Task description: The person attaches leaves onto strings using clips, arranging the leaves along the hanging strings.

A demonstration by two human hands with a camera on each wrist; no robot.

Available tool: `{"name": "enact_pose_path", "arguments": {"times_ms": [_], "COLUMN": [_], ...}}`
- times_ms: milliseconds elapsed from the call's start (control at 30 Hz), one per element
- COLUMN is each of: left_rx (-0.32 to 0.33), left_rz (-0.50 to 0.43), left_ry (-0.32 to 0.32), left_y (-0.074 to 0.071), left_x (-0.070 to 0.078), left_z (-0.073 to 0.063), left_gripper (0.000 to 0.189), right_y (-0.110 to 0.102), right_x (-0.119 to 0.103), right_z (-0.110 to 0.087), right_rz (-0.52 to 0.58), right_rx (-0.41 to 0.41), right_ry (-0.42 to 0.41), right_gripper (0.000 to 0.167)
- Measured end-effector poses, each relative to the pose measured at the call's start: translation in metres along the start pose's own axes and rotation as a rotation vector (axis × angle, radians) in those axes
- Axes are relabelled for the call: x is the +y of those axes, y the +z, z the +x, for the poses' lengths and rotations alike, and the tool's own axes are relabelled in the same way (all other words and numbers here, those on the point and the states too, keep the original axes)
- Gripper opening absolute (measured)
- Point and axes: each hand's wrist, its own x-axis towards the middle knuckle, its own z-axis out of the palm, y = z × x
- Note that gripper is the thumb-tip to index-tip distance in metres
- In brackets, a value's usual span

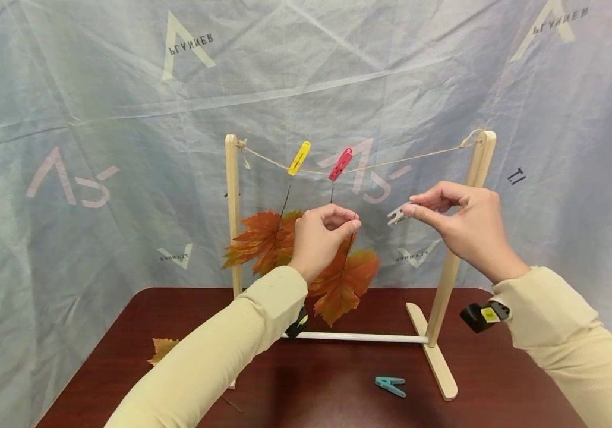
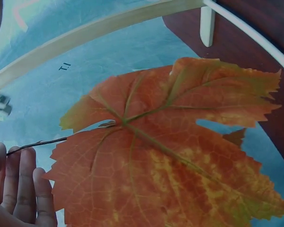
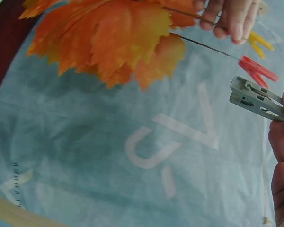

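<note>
My left hand (image 1: 321, 238) pinches the thin dark stem (image 2: 38, 143) of an orange-red artificial leaf (image 2: 146, 137), which hangs below the fingers. In my right hand (image 1: 474, 229) is a grey clothespin (image 3: 255, 98), pinched between thumb and fingers with its tip toward the left hand. The clothespin and the held stem are apart. Above them, a yellow clothespin (image 1: 299, 158) and a pink clothespin (image 1: 340, 164) sit on a sagging twine line (image 1: 402, 160). A leaf (image 1: 260, 238) hangs by its stem from the yellow one. The pink one also grips a stem, its lower end hidden behind my left hand.
Wooden posts (image 1: 232, 196) hold the twine, joined low down by a white bar (image 1: 359, 337). A blue clothespin (image 1: 390, 385) lies on the dark red table (image 1: 333, 401). Another leaf (image 1: 161, 349) shows partly behind my left sleeve. A grey printed cloth (image 1: 124, 71) hangs behind.
</note>
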Motion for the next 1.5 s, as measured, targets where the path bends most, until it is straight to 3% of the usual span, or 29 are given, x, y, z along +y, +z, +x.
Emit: {"name": "enact_pose_path", "arguments": {"times_ms": [467,767,1000,1500], "left_rx": [0.106,0.221,0.255,0.237], "left_rz": [0.040,0.069,0.048,0.093], "left_ry": [0.020,-0.069,-0.110,-0.137], "left_y": [0.027,0.043,0.043,0.038], "left_x": [0.022,0.030,0.029,0.029], "left_z": [0.029,0.041,0.045,0.051], "left_gripper": [0.012,0.010,0.011,0.011], "right_y": [-0.006,0.000,0.002,0.013], "right_x": [-0.016,-0.022,-0.022,-0.022], "right_z": [0.046,0.064,0.073,0.088], "right_rz": [-0.010,0.050,-0.007,-0.029], "right_rx": [-0.002,0.023,0.024,-0.033], "right_ry": [0.042,0.041,0.054,0.126], "right_gripper": [0.017,0.019,0.022,0.028]}}
